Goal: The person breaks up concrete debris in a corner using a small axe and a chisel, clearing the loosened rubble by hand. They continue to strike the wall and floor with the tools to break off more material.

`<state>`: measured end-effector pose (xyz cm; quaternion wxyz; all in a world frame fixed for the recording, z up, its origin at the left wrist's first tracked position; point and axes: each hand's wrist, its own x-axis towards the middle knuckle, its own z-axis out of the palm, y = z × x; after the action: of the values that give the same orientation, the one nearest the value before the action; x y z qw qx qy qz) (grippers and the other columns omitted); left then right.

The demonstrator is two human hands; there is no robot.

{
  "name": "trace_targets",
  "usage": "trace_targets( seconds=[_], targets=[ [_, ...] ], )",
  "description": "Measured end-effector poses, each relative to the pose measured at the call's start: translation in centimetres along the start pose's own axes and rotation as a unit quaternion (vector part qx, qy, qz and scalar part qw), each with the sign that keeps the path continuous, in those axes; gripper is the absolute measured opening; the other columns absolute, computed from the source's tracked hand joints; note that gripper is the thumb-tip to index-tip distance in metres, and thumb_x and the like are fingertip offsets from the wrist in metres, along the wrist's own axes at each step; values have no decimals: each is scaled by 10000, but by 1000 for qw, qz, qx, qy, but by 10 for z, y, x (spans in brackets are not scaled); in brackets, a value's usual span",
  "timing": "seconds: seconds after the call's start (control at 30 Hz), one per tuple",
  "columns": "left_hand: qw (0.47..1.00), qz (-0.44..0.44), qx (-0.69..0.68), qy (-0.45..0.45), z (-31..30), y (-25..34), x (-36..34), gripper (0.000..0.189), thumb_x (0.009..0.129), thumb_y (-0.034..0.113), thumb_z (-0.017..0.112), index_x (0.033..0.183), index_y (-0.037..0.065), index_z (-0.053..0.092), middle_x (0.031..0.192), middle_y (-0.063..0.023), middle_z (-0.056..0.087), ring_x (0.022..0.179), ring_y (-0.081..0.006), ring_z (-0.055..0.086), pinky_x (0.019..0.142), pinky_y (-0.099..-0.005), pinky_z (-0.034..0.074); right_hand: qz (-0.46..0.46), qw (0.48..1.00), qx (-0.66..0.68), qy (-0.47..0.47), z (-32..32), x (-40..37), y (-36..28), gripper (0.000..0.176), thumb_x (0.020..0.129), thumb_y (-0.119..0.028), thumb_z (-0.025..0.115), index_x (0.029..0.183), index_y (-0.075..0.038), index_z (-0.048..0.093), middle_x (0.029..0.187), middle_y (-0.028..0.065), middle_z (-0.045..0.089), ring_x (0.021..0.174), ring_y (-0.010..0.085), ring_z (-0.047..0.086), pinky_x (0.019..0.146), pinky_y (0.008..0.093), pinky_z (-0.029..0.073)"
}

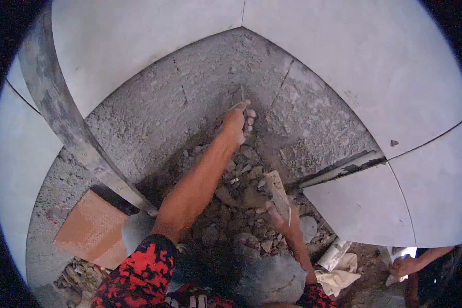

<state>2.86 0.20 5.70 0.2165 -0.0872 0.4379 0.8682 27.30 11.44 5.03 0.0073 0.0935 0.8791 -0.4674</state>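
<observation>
My left hand [241,120] is stretched far forward to the bare cement corner. Its fingers are closed around a thin nail-like piece [242,92] that points up along the wall. Nearer to me, low over the rubble [226,215], my right hand [281,215] is wrapped round a pale, dusty rectangular block [276,189], perhaps wood; its lower end is hidden in the hand. Rough grey cement [200,77] meets in the corner between large pale wall tiles [149,36].
A long worn plank [66,108] leans down on the left, beside an orange hollow-looking block [90,228]. Crumpled pale sacking [339,277] lies at lower right. Another person's hand [405,267] shows at the far right edge. The right tiles end in a ledge [344,169].
</observation>
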Motion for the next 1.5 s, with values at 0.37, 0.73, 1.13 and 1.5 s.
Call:
trace_targets(
  seconds=[0.37,0.73,1.13,1.5],
  targets=[
    [997,-62,-9,-51,-1,20,16,181,826,180,363,936,73,459,700,-43,523,532,-130,446,439,-264,389,-29,996,-74,39,5,29,6,401,640,-338,599,862,-19,501,755,198,541,688,308,551,597,383,434],
    [997,-56,-36,-44,4,34,30,147,811,126,399,842,13,487,714,-66,516,584,-153,485,507,-264,435,-99,971,-168,139,12,122,-26,242,712,-190,529,839,14,496,725,179,523,593,341,478,564,391,409],
    [997,-57,-38,-36,6,18,32,180,814,185,395,800,38,496,683,-46,510,580,-161,480,533,-300,426,-214,953,-80,198,27,102,1,292,730,-283,519,799,1,521,553,107,484,519,250,510,559,335,434],
    [997,-59,-40,-26,2,12,52,165,806,215,430,868,85,512,765,-31,527,712,-177,470,672,-400,371,-189,973,81,106,41,92,28,255,729,-236,516,807,3,474,639,153,506,599,262,513,541,331,410]
  ],
)
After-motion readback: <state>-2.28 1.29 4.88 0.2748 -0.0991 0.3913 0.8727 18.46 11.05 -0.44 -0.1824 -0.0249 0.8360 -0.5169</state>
